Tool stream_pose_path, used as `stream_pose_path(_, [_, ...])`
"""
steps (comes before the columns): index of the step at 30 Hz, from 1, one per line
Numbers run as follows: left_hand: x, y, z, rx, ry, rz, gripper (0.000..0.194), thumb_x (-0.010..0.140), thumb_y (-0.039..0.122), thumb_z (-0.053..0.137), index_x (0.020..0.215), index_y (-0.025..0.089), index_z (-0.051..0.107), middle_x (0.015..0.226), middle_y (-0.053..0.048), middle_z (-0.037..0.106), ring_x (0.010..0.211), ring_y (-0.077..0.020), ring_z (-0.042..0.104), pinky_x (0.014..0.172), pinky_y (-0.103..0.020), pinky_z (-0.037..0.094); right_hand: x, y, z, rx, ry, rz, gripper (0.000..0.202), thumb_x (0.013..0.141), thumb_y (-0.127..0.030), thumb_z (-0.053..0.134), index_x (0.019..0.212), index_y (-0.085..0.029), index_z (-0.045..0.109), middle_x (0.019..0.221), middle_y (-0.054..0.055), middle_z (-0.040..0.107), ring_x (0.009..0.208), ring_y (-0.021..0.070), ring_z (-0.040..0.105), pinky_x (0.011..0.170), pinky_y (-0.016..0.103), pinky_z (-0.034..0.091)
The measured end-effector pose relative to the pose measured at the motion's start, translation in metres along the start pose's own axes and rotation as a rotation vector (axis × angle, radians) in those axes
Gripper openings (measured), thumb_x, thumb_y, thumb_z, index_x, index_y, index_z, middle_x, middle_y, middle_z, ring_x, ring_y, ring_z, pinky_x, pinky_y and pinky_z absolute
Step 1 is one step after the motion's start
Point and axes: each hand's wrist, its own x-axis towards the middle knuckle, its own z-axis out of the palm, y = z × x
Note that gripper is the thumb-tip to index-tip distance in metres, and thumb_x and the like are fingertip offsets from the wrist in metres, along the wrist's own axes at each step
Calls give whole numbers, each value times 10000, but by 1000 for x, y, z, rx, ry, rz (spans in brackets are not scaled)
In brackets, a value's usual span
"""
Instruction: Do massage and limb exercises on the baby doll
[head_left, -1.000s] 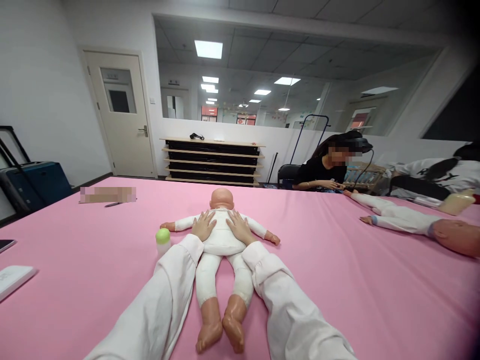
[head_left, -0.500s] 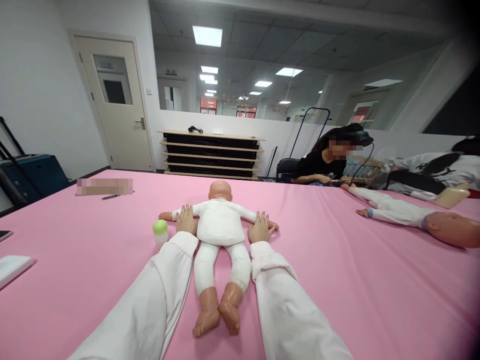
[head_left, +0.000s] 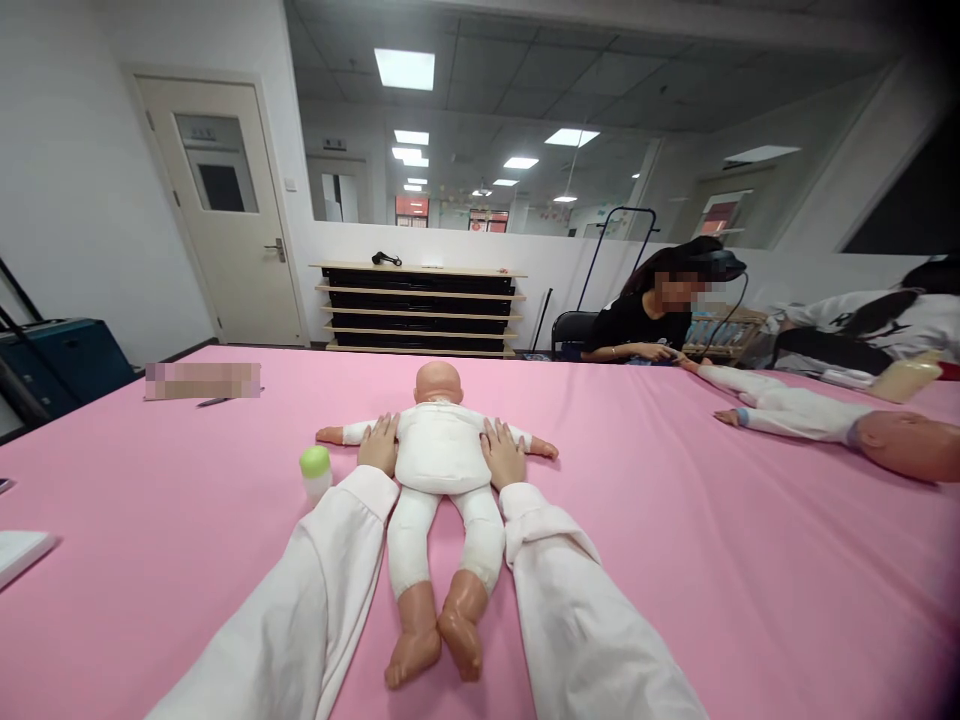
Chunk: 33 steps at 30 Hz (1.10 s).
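A baby doll with a white cloth body lies on the pink-covered table, arms spread wide and feet toward me. My left hand lies over the doll's arm on the left, close against the torso, fingers stretched out. On the other side my right hand rests on the upper arm by the shoulder, its fingers also extended. Both palms face down and neither hand grasps anything. Just left of my left wrist stands a small white bottle with a green cap.
A second doll lies at the right, near a bottle of pale yellow liquid. A co-worker in black sits beyond the table's far edge. A white box-like object lies at the left edge, with a pen farther back.
My right hand has slid inward from near the doll's forearm to its upper arm beside the torso. My left hand has moved slightly inward too. The view has shifted a little.
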Motion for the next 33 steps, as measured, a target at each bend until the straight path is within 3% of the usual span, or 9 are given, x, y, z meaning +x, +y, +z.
stream_pose_path(5, [-1, -3, 0, 84, 127, -265, 574, 857, 180, 265, 1422, 82, 254, 1487, -81, 217, 1389, -210, 153, 1106, -541, 126, -4, 7, 0, -125, 161, 185, 570, 822, -185, 360, 1392, -165, 348, 1462, 103, 284, 1361, 259, 212, 1072, 559, 93])
stream_pose_path(8, [0, 3, 0, 123, 149, -93, 568, 873, 167, 222, 1441, 134, 214, 1505, -45, 155, 1393, -199, 135, 1099, -546, 145, -1, 1, -5, -122, 187, 151, 598, 841, -179, 318, 1430, -107, 240, 1493, 118, 186, 1381, 246, 155, 1077, 536, 131])
stream_pose_path(12, [3, 8, 1, 102, 78, 155, 544, 903, 198, 190, 1446, 203, 202, 1501, -13, 181, 1381, -184, 187, 1103, -518, 169, 7, -7, -9, -64, 16, -142, 544, 903, -213, 229, 1446, -204, 194, 1510, 35, 139, 1386, 188, 155, 1095, 491, 154])
stream_pose_path(17, [1, 1, 5, 1, 47, 17, 502, 901, 217, 242, 1388, 161, 349, 1426, -72, 369, 1342, -207, 286, 1113, -466, 179, 7, -2, 0, -29, 8, -34, 509, 905, -242, 259, 1409, -188, 308, 1440, 82, 337, 1349, 205, 263, 1097, 471, 148])
stream_pose_path(22, [-7, -5, -3, -78, 171, -191, 522, 831, 120, 316, 1344, 101, 408, 1419, -139, 362, 1347, -260, 269, 1107, -540, 130, -2, 2, -5, 1, 96, 189, 563, 815, -104, 286, 1374, -75, 348, 1437, 136, 323, 1364, 220, 221, 1089, 541, 68])
stream_pose_path(24, [-12, -1, -14, -176, 258, -170, 537, 802, 74, 319, 1326, 87, 430, 1450, -135, 306, 1342, -246, 283, 1120, -473, 190, -6, -3, -17, 94, 36, 201, 553, 819, -108, 276, 1365, -68, 361, 1446, 134, 304, 1368, 227, 213, 1090, 546, 79])
stream_pose_path(27, [-20, 19, -33, -378, 337, 35, 528, 826, 103, 304, 1345, 91, 402, 1462, -91, 297, 1347, -178, 277, 1128, -341, 241, -10, -22, -37, 308, 8, 58, 528, 874, -180, 223, 1377, -75, 342, 1474, 105, 251, 1378, 192, 194, 1118, 453, 150])
stream_pose_path(30, [-28, 47, -41, -449, 127, 327, 502, 885, 209, 283, 1371, 124, 370, 1433, -65, 359, 1338, -154, 298, 1127, -339, 235, -16, -44, -46, 391, -67, -249, 541, 894, -229, 223, 1405, -65, 288, 1481, 95, 235, 1379, 145, 189, 1127, 337, 187])
stream_pose_path(33, [-36, 67, -38, -324, -108, 399, 502, 884, 206, 280, 1375, 149, 373, 1431, -61, 362, 1352, -179, 271, 1131, -416, 184, -23, -59, -43, 294, -258, -327, 539, 889, -204, 234, 1410, -72, 280, 1485, 96, 220, 1378, 160, 196, 1126, 381, 176])
